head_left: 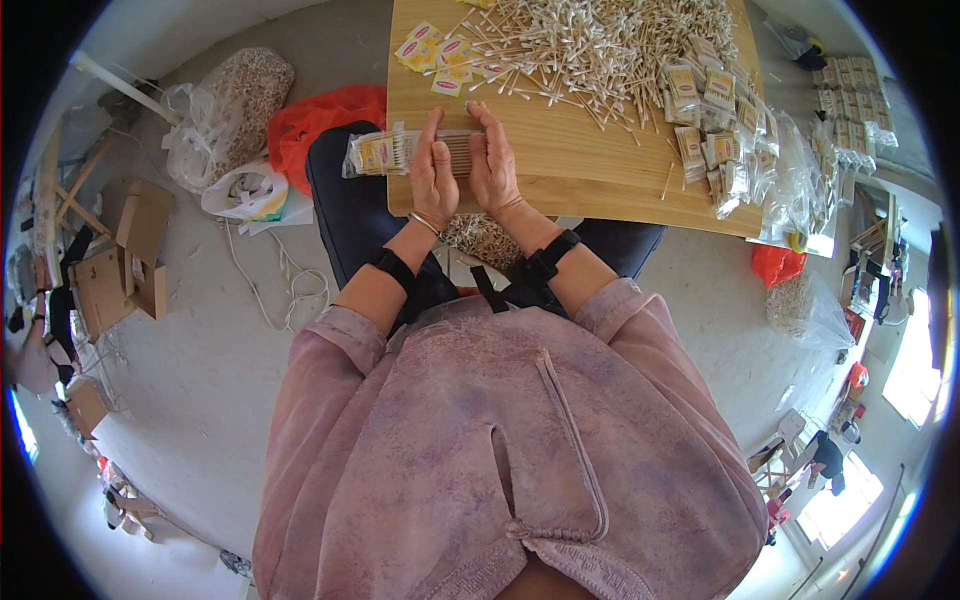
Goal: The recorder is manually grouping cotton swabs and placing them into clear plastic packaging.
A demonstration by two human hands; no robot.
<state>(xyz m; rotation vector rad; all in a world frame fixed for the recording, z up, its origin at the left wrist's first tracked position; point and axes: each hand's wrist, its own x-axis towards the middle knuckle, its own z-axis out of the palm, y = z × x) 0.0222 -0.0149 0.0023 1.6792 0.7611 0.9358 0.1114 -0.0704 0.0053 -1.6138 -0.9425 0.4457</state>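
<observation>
My left hand (435,178) and my right hand (492,168) stand side by side at the table's near edge, palms facing and fingers stretched out. Between them shows a row of cotton swabs (459,153), sticks lying crosswise. The row runs behind my left hand to swab heads on its other side. My right palm is at the row's right end; whether it touches cannot be told. Left of my left hand, a clear bag with a yellow label card (376,155) hangs past the table's left edge, against the swab heads. Neither hand is closed around anything visible.
A large heap of loose cotton swabs (600,50) covers the table's far part. Yellow label cards (445,55) lie at the far left, filled swab packets (720,145) on the right. A red bag (330,125) and a white bag (245,192) are on the left.
</observation>
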